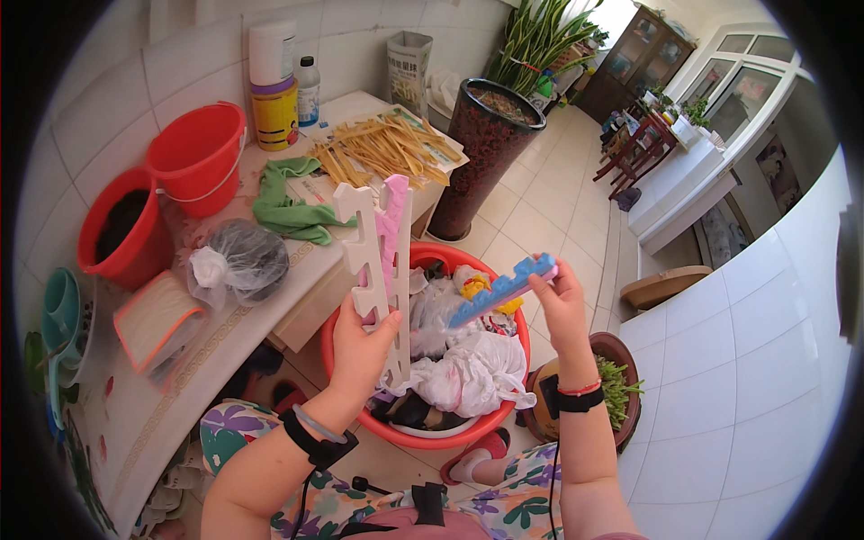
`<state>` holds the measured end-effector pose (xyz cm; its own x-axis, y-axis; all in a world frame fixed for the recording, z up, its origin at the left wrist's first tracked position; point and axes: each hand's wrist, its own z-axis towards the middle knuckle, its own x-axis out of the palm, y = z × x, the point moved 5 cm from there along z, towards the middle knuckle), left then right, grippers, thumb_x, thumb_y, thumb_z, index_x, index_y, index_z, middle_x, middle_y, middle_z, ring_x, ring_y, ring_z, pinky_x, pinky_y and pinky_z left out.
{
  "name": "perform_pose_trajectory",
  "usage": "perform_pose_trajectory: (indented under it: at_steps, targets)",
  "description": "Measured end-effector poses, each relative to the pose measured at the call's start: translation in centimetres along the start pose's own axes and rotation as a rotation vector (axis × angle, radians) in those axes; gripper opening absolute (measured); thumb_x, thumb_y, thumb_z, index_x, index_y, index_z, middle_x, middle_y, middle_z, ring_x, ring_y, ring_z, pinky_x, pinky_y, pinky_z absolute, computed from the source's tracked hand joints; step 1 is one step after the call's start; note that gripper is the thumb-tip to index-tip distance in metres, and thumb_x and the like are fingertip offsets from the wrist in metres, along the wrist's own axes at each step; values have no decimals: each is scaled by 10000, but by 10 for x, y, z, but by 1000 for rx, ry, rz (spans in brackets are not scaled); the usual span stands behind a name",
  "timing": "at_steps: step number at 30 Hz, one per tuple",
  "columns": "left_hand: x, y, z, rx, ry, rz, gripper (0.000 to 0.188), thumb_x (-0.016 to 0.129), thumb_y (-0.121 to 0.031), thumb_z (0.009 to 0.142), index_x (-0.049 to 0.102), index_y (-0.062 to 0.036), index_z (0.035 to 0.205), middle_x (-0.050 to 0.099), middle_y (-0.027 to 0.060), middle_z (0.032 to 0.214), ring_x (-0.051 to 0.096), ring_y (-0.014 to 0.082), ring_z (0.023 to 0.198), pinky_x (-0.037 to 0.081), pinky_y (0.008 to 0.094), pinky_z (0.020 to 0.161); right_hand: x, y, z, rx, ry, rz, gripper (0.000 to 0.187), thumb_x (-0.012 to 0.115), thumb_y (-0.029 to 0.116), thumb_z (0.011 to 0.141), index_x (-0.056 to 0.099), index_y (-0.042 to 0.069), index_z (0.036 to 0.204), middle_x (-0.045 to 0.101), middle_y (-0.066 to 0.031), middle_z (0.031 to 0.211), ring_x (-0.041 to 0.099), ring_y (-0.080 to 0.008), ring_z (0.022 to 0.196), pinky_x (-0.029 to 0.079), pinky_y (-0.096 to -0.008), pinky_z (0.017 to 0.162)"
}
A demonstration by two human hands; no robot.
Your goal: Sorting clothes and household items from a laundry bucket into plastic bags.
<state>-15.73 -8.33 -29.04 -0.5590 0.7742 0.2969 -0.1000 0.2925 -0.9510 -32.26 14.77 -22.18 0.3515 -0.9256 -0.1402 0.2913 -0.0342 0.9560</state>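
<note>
My left hand (362,346) is closed around a bundle of long notched plastic strips, white (362,243) and pink (391,229), standing nearly upright. In my right hand (560,301) a blue notched strip (490,299) is pinched at its upper end, with a pink one along its side. Both bundles are above a red tub (436,441). Inside the tub lie a white plastic bag (477,369), clear plastic and a yellow toy (474,285). The lower ends of the left strips overlap the tub's contents.
To the left, a table (225,346) bears two red buckets (202,162), a bagged dark bundle (247,256), a green cloth (292,207) and dried yellow strips (387,148). A tall dark planter (477,166) stands beyond the tub; a potted plant (614,387) stands right of it.
</note>
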Motion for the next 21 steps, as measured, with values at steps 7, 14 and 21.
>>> perform_pose_trajectory:
  at_steps: [7, 14, 21]
  targets:
    - [-8, -5, 3, 43, -5, -32, 352, 658, -84, 827, 502, -17, 1135, 612, 56, 943, 593, 124, 845, 491, 286, 745, 28, -54, -10, 105, 112, -151, 323, 614, 40, 876, 506, 6, 1179, 576, -65, 1104, 567, -140, 999, 494, -272, 820]
    - [-12, -5, 9, 24, -9, -73, 400, 647, -69, 834, 483, -28, 1196, 607, 57, 1015, 583, 129, 899, 475, 289, 797, 61, -131, -24, 25, 172, -504, 367, 668, 133, 811, 527, -3, 1121, 542, -139, 1075, 568, -249, 977, 504, -308, 754]
    - [-22, -7, 11, -21, 6, -70, 438, 634, -47, 837, 455, -28, 1236, 596, 64, 1052, 582, 132, 928, 469, 286, 824, 67, -148, -40, -281, -178, -655, 568, 737, 182, 750, 464, -34, 1198, 510, -232, 1094, 474, -407, 1109, 383, -443, 976]
